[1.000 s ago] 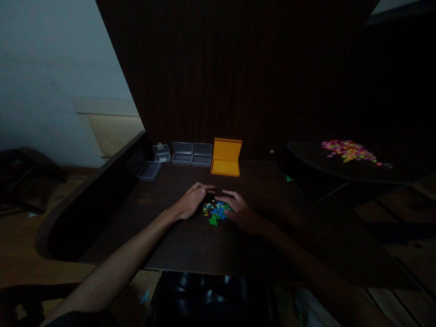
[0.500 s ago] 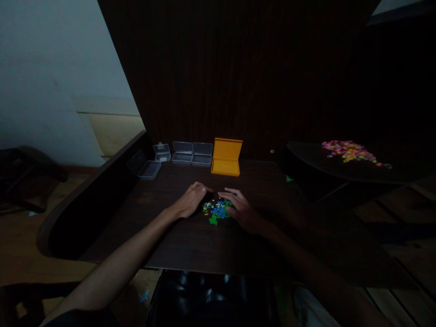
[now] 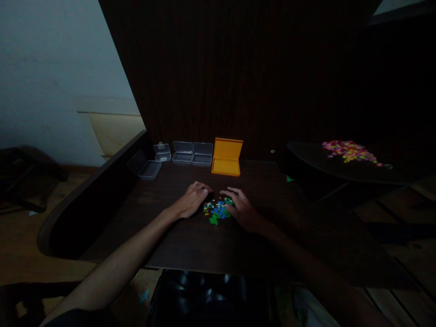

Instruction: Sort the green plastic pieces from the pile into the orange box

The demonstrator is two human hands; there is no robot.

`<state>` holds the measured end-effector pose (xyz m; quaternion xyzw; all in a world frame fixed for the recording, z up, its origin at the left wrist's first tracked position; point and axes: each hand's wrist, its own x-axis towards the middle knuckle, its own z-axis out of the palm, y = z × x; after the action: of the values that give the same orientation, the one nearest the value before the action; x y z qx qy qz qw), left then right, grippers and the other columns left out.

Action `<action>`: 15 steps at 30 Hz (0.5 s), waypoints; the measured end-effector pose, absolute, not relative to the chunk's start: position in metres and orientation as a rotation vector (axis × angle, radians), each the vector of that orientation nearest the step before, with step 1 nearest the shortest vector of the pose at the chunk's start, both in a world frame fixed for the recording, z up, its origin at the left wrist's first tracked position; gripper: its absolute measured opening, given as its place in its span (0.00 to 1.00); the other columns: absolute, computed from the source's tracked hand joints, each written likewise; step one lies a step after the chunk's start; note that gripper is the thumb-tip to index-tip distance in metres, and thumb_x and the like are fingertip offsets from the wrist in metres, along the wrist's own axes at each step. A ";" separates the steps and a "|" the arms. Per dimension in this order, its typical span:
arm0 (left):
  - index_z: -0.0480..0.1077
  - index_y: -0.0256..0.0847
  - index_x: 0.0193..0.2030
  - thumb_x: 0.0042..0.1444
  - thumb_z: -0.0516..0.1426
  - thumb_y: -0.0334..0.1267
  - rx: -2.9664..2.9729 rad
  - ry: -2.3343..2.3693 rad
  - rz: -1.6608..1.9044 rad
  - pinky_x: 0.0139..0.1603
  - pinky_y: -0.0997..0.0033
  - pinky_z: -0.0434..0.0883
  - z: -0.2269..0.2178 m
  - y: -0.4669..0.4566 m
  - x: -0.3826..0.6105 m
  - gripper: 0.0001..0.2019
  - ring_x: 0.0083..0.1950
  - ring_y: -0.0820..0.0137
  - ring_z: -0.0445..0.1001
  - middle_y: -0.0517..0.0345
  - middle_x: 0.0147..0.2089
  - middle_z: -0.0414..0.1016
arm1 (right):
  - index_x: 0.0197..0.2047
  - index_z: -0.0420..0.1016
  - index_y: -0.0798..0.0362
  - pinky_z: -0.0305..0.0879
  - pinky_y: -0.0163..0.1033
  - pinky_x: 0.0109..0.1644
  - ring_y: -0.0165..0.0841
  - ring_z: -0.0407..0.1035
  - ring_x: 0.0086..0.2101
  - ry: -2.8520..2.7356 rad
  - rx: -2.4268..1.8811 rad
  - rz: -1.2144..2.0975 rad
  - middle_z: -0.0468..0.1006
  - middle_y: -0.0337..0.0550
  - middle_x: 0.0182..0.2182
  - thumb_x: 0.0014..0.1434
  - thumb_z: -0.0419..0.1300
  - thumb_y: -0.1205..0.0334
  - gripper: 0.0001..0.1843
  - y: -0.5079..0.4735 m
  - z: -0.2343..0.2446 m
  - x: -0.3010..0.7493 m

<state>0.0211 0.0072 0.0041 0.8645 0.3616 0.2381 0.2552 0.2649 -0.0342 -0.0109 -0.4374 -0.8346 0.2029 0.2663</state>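
A small pile of tiny blue, green, yellow and white plastic pieces (image 3: pixel 218 210) lies on the dark wooden desk (image 3: pixel 211 247). On its left side rests my left hand (image 3: pixel 194 200), fingers stretched forward, holding nothing that I can see. My right hand (image 3: pixel 242 209) is at the pile's right edge with fingers apart and the thumb over some green and blue pieces. Its palm side is hidden. Behind the hands stands an open yellow box (image 3: pixel 226 166) with its lid upright.
Left of the yellow box are open clear plastic boxes (image 3: pixel 192 158), a smaller clear box (image 3: pixel 162 156) and a shallow clear tray (image 3: pixel 150 170). A heap of pink and yellow pieces (image 3: pixel 350 151) lies on the side shelf at right. A raised side panel (image 3: pixel 88 195) bounds the desk's left.
The fingers of my right hand have shifted slightly, showing more green pieces at the pile's back. My left hand has barely moved.
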 end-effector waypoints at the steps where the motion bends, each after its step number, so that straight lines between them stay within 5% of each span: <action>1: 0.70 0.40 0.57 0.68 0.31 0.54 2.351 0.985 0.641 0.64 0.53 0.58 0.005 0.007 0.021 0.33 0.59 0.61 0.63 0.50 0.55 0.71 | 0.63 0.62 0.51 0.54 0.56 0.66 0.44 0.52 0.64 -2.246 -1.187 0.535 0.66 0.53 0.59 0.69 0.46 0.51 0.24 -0.034 -0.010 0.265; 15: 0.71 0.39 0.58 0.69 0.31 0.53 2.415 0.987 0.552 0.66 0.49 0.56 0.008 0.006 0.022 0.34 0.63 0.59 0.58 0.50 0.62 0.70 | 0.61 0.64 0.53 0.57 0.55 0.64 0.43 0.57 0.60 -2.215 -1.180 0.489 0.68 0.53 0.56 0.69 0.47 0.53 0.22 -0.034 -0.014 0.265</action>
<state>0.0221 0.0065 0.0079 0.8802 0.3596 0.2013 0.2353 0.2651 -0.0336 -0.0135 -0.4419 -0.8295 0.1831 0.2884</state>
